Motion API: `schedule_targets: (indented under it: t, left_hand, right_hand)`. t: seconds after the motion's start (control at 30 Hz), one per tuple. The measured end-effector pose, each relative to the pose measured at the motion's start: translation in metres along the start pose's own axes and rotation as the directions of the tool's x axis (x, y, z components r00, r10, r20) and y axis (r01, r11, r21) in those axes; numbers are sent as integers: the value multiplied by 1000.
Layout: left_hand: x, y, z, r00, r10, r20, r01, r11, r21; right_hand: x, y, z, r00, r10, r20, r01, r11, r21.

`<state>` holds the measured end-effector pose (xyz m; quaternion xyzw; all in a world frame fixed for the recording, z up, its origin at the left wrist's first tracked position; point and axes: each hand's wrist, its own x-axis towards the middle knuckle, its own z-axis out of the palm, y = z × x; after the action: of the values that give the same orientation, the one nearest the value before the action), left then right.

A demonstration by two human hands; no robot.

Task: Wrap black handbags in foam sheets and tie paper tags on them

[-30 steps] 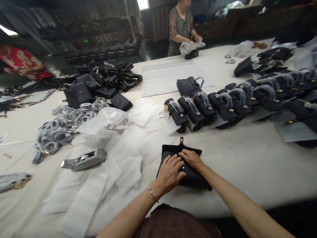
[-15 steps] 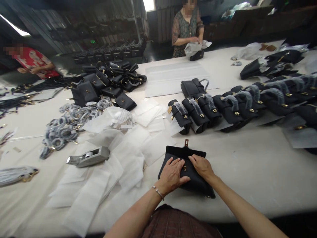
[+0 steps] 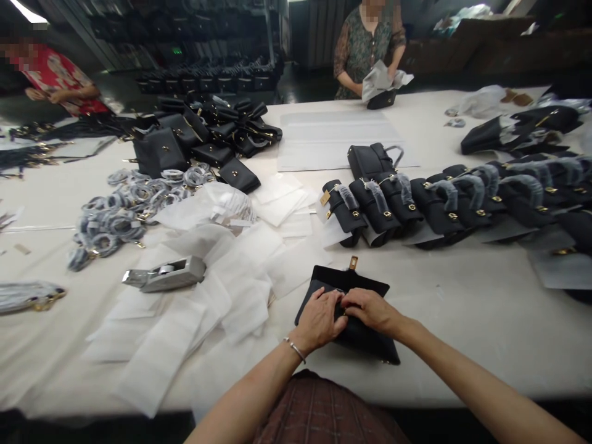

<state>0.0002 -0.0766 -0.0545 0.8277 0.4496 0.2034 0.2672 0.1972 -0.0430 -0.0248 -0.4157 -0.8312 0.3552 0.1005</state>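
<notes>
A black handbag (image 3: 370, 344) lies in front of me with its flap folded open away from my body. A gold clasp piece (image 3: 353, 263) sticks up from the flap's far edge. My left hand (image 3: 320, 317) grips the bag's front near the middle, its fingers bent over the upper edge. Close beside it, my right hand (image 3: 372, 308) has its fingers curled in a pinch at the bag's gold front fitting. The fingers mostly hide that fitting, and what lies under the fingertips is covered.
Finished-looking black bags (image 3: 345, 213) with wrapped handles stand in a row at right. White sheets (image 3: 161, 351), a tape dispenser (image 3: 171, 274) and coiled wrapped straps (image 3: 111, 225) lie at left. Black bags (image 3: 161, 151) are piled behind. Two people work across the table (image 3: 462, 320).
My right hand has slid left over the bag to the gold fitting, and its fingers have curled. My left fingers have bent more. The view has shifted slightly.
</notes>
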Motion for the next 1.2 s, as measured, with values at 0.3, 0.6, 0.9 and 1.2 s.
schedule_targets:
  t: [0.3,0.6,0.9,1.2]
  left_hand:
    - [0,2,-5,1000,0,25,0,1000,-19]
    - [0,1,-2,1000,-13,22,14,999,-29]
    - [2,2,-4,999,-35,20,36,997,-65]
    - [5,0,4,1000,17,23,-18,999,50]
  right_hand:
    - [23,10,-22,955,-199,221,188,980,70]
    - [30,10,-21,910,-320,263,309,947,86]
    - [28,36,-54,911,252,-327,-224,967,120]
    - [53,46,-36,814,533,-232,-503,846,178]
